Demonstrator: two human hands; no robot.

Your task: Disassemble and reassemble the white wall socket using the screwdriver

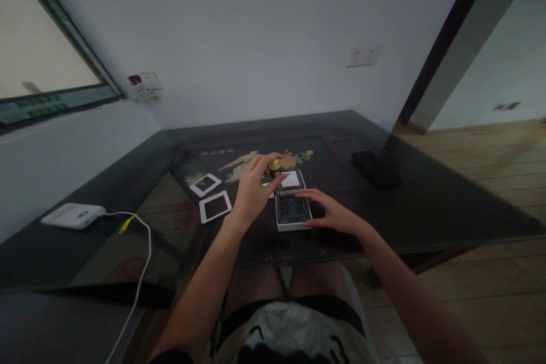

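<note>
— Hands?
— Left hand (261,180) closed around a stubby yellow-and-black screwdriver (275,168); right hand (328,211) gripping the right edge of a square, white-rimmed black plastic socket (293,211).
— Alignment?
— Screwdriver near-upright at the socket's far-left corner; tip contact unclear.

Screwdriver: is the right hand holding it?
No, the left hand grips the screwdriver, while the right hand touches the white-rimmed box.

Left hand (259,181) at centre, curled in a pinch, right hand (331,213) lower right, arched wide, bare forearms (211,273) angled upward
</note>
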